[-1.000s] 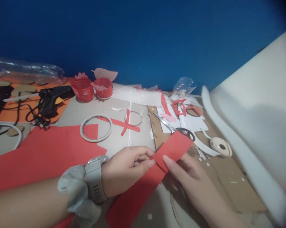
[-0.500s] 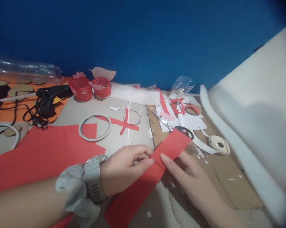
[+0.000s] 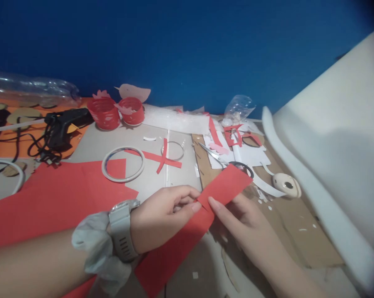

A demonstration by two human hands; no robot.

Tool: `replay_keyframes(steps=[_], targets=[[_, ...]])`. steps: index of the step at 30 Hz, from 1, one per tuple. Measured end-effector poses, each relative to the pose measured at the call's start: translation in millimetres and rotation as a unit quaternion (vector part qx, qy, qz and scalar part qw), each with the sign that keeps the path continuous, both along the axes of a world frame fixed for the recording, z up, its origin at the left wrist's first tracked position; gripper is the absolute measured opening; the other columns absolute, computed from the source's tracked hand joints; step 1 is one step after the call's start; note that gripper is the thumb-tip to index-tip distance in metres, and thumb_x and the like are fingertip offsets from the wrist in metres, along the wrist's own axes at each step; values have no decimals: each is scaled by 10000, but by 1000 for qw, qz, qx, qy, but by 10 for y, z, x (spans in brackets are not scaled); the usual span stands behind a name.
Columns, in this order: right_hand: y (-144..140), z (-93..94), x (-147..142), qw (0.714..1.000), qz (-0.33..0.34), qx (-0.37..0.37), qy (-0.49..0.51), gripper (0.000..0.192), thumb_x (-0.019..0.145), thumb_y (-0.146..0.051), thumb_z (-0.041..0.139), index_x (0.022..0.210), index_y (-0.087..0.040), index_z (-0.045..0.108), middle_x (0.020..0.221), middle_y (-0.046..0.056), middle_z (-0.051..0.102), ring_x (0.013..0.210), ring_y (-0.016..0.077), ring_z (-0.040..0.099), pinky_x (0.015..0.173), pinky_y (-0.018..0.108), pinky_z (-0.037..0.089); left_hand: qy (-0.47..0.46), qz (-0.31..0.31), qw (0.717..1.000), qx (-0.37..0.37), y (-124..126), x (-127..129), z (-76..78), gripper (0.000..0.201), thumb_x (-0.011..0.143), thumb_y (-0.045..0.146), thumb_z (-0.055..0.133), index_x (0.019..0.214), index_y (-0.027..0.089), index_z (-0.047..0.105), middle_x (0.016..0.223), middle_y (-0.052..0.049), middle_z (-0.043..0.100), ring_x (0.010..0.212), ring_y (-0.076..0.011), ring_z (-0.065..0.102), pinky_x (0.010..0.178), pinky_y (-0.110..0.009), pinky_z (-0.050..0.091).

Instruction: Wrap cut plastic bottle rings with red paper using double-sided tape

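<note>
Red strip [image 3: 226, 185] over grey table [image 3: 92, 147], blue wall [image 3: 174, 49]

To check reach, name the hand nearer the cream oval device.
Right: the right hand is left of the cream oval device, nearer the wearer; the left hand is farther left.

dimly lit, slightly blurred all over, darkened in the upper right corner, softly shadowed on white panel [image 3: 339, 145] and table [image 3: 202, 263]

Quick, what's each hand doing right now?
Left hand: closed, pinching the edge of the red paper.
Right hand: closed, holding the red paper, thumb on top.
</note>
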State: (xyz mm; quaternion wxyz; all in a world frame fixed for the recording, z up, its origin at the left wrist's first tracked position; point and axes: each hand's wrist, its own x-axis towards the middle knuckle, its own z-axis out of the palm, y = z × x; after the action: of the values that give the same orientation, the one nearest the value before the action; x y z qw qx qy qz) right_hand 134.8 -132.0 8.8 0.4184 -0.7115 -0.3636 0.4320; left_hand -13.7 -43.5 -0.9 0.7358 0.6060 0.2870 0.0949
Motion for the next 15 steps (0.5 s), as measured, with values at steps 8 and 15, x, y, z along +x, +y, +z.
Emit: replay_keyframes(steps=[8,15], targets=[[11,0,17,1000,17,2,18,273,845,-443,599,743,-192,562,556,-45,517,437,90,438,415,211,348,19,-7,1000,21,10,0,-7,216,912,266,470,1035,181,626,880,-10,676,857,-166,625,741,-247,460],[9,13,-11,1000,12,-4,23,265,838,-433,608,724,-202,545,538,-54,513,427,92,431,411,215,329,11,-7,999,41,11,-4,-4,221,914,255,466,1038,185,634,873,-6,678,854,-163,628,740,-239,462]])
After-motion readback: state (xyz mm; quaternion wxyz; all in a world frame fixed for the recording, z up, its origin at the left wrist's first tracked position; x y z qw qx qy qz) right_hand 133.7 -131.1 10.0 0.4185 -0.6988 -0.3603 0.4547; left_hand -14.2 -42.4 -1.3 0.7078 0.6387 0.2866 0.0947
